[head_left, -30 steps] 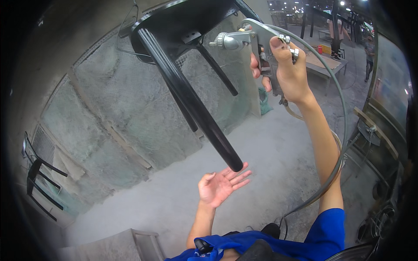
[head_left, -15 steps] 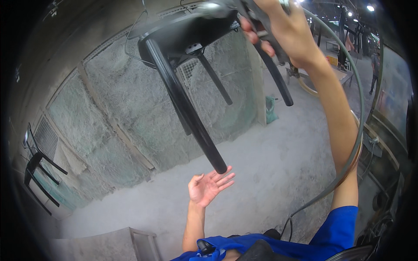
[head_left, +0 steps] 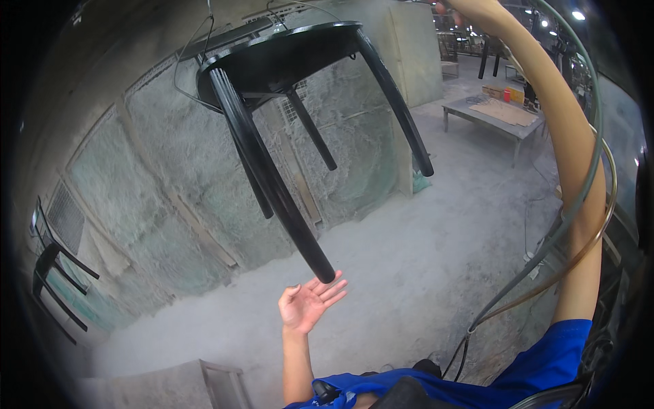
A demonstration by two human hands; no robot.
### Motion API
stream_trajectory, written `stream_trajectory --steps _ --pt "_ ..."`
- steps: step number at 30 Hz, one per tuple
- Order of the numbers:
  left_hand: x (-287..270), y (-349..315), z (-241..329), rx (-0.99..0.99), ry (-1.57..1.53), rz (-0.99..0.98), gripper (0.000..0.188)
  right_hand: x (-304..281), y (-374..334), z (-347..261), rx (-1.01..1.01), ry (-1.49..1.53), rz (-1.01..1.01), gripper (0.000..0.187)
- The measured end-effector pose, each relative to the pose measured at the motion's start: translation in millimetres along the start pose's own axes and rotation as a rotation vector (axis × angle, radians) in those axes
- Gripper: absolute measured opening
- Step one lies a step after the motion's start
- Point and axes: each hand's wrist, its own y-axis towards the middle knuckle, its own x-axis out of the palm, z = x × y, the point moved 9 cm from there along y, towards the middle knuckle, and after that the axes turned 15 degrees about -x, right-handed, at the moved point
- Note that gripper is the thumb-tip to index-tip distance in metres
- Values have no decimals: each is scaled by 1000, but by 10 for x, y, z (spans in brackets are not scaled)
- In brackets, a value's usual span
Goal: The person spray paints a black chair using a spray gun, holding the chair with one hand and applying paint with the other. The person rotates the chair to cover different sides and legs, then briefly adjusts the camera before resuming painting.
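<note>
A glossy black chair (head_left: 286, 58), seen from its seat's underside, hangs from wire hooks (head_left: 204, 41) with its legs pointing down. My left hand (head_left: 305, 308) is open, palm up and fingers spread, just by the lower end of the nearest leg (head_left: 279, 191); whether it touches is unclear. Up at the top edge is my right hand (head_left: 477, 9), mostly cut off, its arm stretched high to the right of the chair. Its curled fingertips show; the spray gun seen in it half a second ago is out of the picture now. Hoses (head_left: 579, 198) run along that arm.
Another black chair (head_left: 49, 273) hangs at the far left. Stained panels (head_left: 163, 150) line the wall behind. A low table (head_left: 477, 112) with cardboard and a red item stands back right. A metal box-like piece (head_left: 163, 388) sits lower left.
My right hand has moved up and right, taking the spray gun out of view. The chair and my left hand appear slightly lower and further left.
</note>
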Motion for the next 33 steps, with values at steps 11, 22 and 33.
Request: stream_trajectory --steps 11,22,33 --pt "-273 -22 -95 4 -29 39 89 788 -837 -1016 -992 -108 -323 30" --pt "-1944 -1198 -495 635 -429 1099 99 1952 -2616 -475 -625 508 -1136 39" --pt "-1386 -140 312 618 -354 408 85 3000 -1349 -274 -897 -170 -584 30"
